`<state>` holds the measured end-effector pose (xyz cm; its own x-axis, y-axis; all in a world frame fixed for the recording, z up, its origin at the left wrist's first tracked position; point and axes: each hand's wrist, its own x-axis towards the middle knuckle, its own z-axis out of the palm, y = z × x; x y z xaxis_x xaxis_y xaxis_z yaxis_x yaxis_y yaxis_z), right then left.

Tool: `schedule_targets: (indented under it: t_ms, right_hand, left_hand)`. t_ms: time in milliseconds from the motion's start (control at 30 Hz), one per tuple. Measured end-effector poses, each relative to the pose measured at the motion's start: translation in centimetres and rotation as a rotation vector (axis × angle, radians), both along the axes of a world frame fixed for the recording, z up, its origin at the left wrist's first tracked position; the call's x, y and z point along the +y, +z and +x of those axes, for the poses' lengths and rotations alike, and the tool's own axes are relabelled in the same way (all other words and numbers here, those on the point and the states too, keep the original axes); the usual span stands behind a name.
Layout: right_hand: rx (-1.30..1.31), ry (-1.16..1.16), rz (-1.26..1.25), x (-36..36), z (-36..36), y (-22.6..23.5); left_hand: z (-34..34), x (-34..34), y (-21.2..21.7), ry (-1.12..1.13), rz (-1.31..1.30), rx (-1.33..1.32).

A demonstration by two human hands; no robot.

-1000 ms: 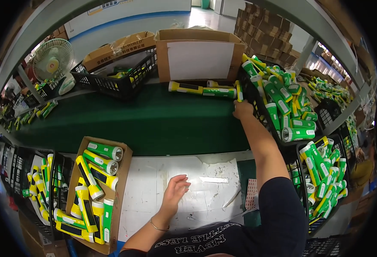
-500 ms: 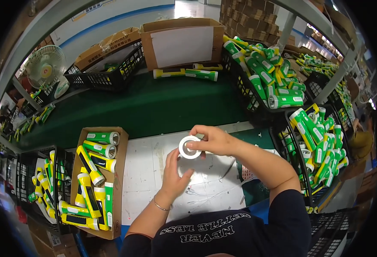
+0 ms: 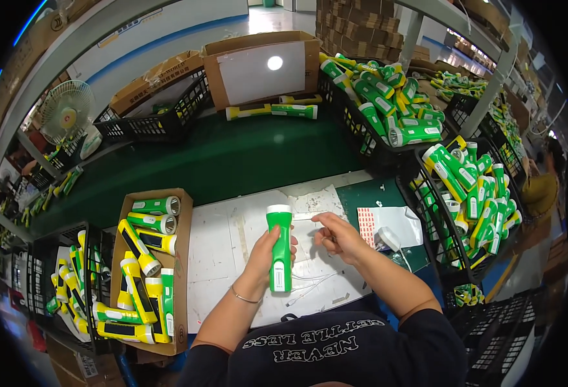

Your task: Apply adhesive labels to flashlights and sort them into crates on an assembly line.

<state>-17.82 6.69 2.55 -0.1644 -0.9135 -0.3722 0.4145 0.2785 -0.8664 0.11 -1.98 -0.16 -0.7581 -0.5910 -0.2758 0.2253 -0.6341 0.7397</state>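
Note:
My left hand is wrapped round a green flashlight. The flashlight has a white head at its far end and a white switch panel facing up. It points away from me over the white work surface. My right hand is off to the right of it, index finger stretched out and the other fingers loosely bent, with nothing visible in them. A round bright spot lies on the white sheet fixed to the cardboard box at the back.
Green and yellow flashlights fill a cardboard tray on the left and black crates on the right. Beyond the white surface runs a green belt. White cables, a red-marked sheet and a white plug-like piece lie nearby.
The flashlight, earlier held with its white ring upward between both hands, now lies lengthwise in my left hand. My right hand has let go and moved right. A bright spot has appeared on the sheet.

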Motion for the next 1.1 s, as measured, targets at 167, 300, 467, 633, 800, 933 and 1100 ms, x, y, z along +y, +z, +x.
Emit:
schedule_targets:
  t_ms: [167,300,467,633,800,933,1100]
  right_hand:
    - [0.069,0.048,0.032,1.9,1.0,-0.8]
    - [0.403,0.184,-0.147,2.3,1.5,-2.4]
    - [1.324,0.234,-0.445,2.2,3.6,0.6]
    - [1.765,0.239,-0.616,0.9,4.7,0.9]
    - [1.807,0.325,-0.609,0.9,5.3,0.5]
    - [1.695,0.391,-0.693,1.2,4.7,0.1]
    - [1.443,0.796,-0.783,4.4,5.3,1.0]
  left_hand:
    - [0.1,0.3,-0.7,0.012,0.124,0.01]
    - [0.2,0.2,-1.1,0.025,0.187,0.062]
    - [-0.5,-0.4,-0.8,0.104,0.079,0.076]
    - [-0.6,-0.4,-0.6,0.086,-0.152,0.016]
    - [-0.4,-0.2,-1.3,0.086,-0.382,-0.056]
    - [-0.3,0.2,-1.2,0.075,-0.337,-0.055]
    - [0.1,-0.2,-1.6,0.084,-0.211,0.04]
